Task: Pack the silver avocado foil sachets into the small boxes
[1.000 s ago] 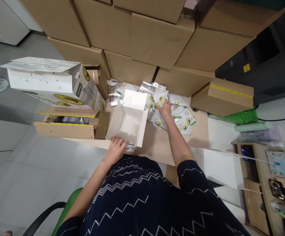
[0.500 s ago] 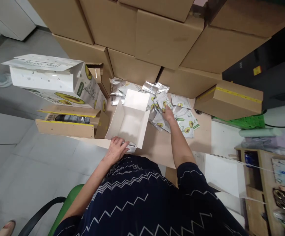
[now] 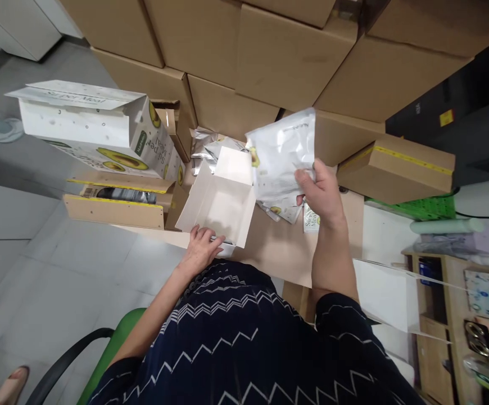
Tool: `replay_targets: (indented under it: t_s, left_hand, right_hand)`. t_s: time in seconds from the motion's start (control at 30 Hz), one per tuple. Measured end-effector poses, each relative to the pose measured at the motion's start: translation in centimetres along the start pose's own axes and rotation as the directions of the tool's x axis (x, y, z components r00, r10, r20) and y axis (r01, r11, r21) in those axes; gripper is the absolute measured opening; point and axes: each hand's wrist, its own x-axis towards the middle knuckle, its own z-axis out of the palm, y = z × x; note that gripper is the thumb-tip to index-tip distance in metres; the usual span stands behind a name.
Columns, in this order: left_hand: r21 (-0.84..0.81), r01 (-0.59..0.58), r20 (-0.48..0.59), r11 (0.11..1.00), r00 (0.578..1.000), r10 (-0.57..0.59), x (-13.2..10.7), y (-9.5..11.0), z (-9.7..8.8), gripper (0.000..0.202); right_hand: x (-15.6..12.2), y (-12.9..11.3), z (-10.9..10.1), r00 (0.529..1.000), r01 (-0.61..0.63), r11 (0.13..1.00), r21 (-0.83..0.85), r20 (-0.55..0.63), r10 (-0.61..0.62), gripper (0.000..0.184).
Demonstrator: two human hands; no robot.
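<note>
You have one pouch point(image 3: 284, 154) up in hand, just beyond and to the right of the carton point(image 3: 235, 169), and it is not yet inside. The carton stands open with its far flap raised. By the look of it, you are partway through: more pouches point(image 3: 280, 210) lie loose on the worktop point(image 3: 270, 250) to the right of the carton, and silvery packets point(image 3: 204, 143) lie beyond it. What sits under your fingers at the carton's near end is hard to make out.

Your right hand point(image 3: 322, 194) pinches the pouch by its lower right part, thumb on the near face, forearm reaching forward. Your left hand point(image 3: 202, 247) is hooked over the carton's near edge, holding it, fingers bent, wrist low.
</note>
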Motion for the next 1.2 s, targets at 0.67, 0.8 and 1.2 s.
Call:
replay_targets:
  t_s: [0.67, 0.8, 1.2]
  left_hand:
    - [-0.011, 0.086, 0.034, 0.996, 0.996, -0.086, -0.1, 0.6, 0.2, 0.036]
    - [-0.035, 0.107, 0.031, 0.994, 0.994, -0.106, 0.0, 0.5, 0.2, 0.036]
    - [-0.021, 0.093, 0.041, 0.995, 0.995, -0.092, 0.2, 0.8, -0.1, 0.036]
  right_hand:
    - [-1.1, -6.1, 10.2, 0.713, 0.314, 0.855, -0.412, 0.697, 0.074, 0.022]
    - [-0.7, -5.6, 12.9, 0.593, 0.325, 0.845, -0.425, 0.788, 0.168, 0.023]
    - [1.4, -1.8, 17.3, 0.416, 0.418, 0.837, -0.354, 0.893, 0.17, 0.018]
